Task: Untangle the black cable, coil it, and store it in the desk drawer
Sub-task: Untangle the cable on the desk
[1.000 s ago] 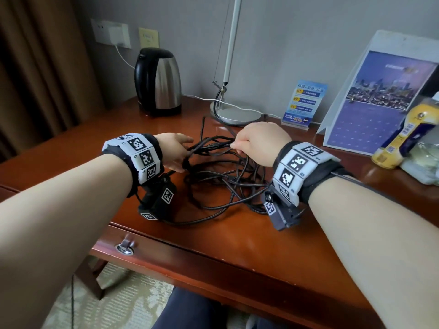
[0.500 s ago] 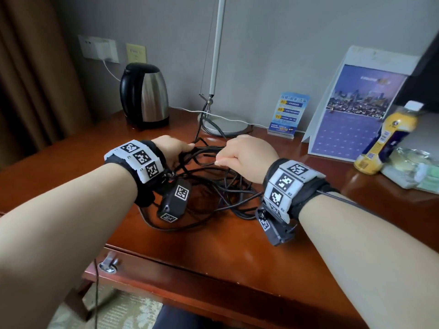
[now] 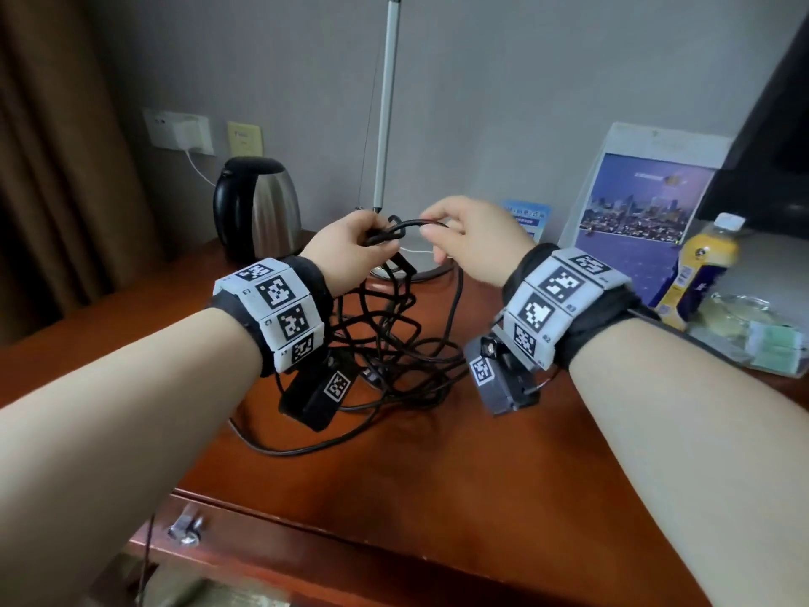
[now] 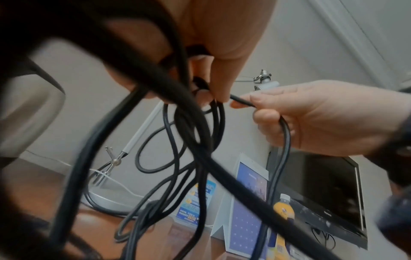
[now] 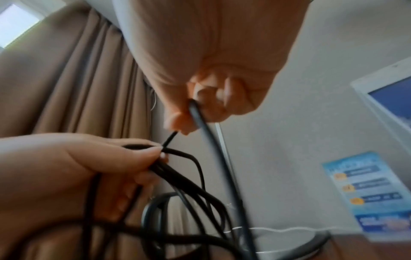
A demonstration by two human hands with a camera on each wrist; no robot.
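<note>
Hands (image 3: 350, 251) (image 3: 473, 243) pinch black cable (image 3: 394, 335), fingers curled

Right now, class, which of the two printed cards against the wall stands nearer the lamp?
The small blue card, just right of the lamp. The big calendar stands further right, towards the bottle.

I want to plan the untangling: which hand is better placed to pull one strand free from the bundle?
The right hand. It pinches a single strand of the black cable that hangs free beside the knot, while the left hand grips the bunched loops and can probably anchor them.
</note>
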